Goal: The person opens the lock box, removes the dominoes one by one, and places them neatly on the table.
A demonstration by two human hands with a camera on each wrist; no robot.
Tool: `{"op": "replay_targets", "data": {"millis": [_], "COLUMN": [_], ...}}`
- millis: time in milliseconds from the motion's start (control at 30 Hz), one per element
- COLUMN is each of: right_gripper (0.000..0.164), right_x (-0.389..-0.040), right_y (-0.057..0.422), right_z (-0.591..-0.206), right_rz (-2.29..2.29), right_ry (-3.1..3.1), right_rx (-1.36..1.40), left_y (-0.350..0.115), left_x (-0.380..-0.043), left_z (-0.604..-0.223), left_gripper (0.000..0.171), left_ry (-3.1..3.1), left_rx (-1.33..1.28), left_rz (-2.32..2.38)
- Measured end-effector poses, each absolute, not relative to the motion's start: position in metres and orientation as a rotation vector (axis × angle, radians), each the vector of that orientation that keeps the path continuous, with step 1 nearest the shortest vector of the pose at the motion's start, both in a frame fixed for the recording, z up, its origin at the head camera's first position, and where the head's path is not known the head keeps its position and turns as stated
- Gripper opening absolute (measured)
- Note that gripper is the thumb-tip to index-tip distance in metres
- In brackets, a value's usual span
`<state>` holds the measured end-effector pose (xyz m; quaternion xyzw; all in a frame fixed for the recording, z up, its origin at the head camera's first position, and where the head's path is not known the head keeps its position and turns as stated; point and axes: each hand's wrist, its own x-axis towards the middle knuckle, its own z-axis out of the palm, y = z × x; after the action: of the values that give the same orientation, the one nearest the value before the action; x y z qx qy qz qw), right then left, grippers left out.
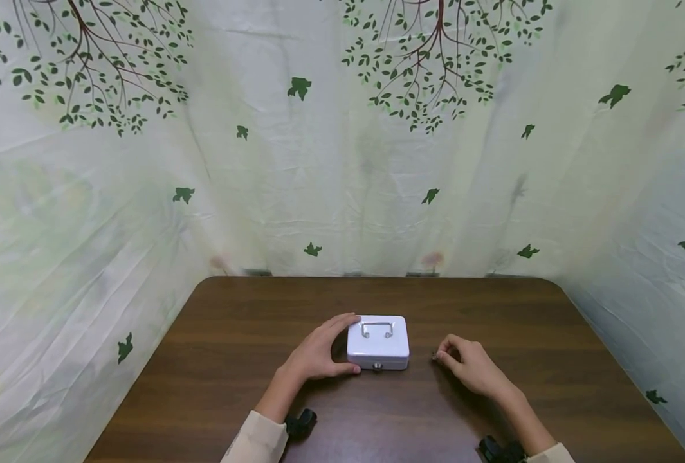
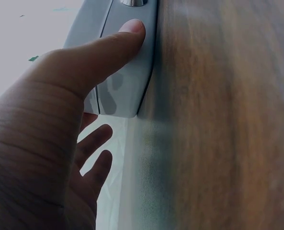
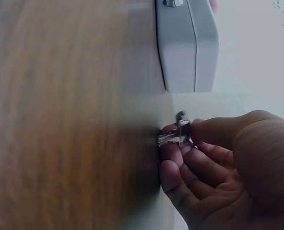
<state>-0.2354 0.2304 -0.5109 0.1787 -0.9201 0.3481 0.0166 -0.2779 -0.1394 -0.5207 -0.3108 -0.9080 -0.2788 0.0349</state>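
A small white cash box [image 1: 378, 347] lies closed on the table, its wire handle [image 1: 377, 324] folded on the lid and a round lock [image 1: 377, 366] at its front. My left hand [image 1: 318, 351] holds the box by its left end. In the left wrist view the thumb [image 2: 118, 45] presses the front face below the lock, while the other fingers reach round behind. To the right of the box, apart from it, my right hand [image 1: 476, 368] pinches a small metal key [image 3: 170, 137] between thumb and fingertips, low over the tabletop. A second key may hang with it; blur hides this.
The brown wooden table [image 1: 249, 321] has rounded far corners. A pale curtain [image 1: 342, 161] printed with leaves and branches hangs behind and along both sides. Dark wrist cameras [image 1: 301, 424] sit on both forearms.
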Motion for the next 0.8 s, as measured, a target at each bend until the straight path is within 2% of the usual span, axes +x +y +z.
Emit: {"op": "replay_targets", "data": {"millis": [533, 800], "right_gripper": [0.013, 0.003], "right_x": [-0.236, -0.235], "right_y": [0.217, 0.213], "right_z": [-0.515, -0.513], "right_rz": [1.138, 1.08], "right_ry": [-2.826, -2.863], "right_rx": [0.452, 0.418], "left_y": [-0.136, -0.137], "left_x": [-0.281, -0.28], "left_z": [-0.522, -0.524], "left_gripper": [0.097, 0.097], "left_ry": [-2.721, -2.718], "left_rx": [-1.018, -0.998], "left_rz": [-0.888, -0.925]}}
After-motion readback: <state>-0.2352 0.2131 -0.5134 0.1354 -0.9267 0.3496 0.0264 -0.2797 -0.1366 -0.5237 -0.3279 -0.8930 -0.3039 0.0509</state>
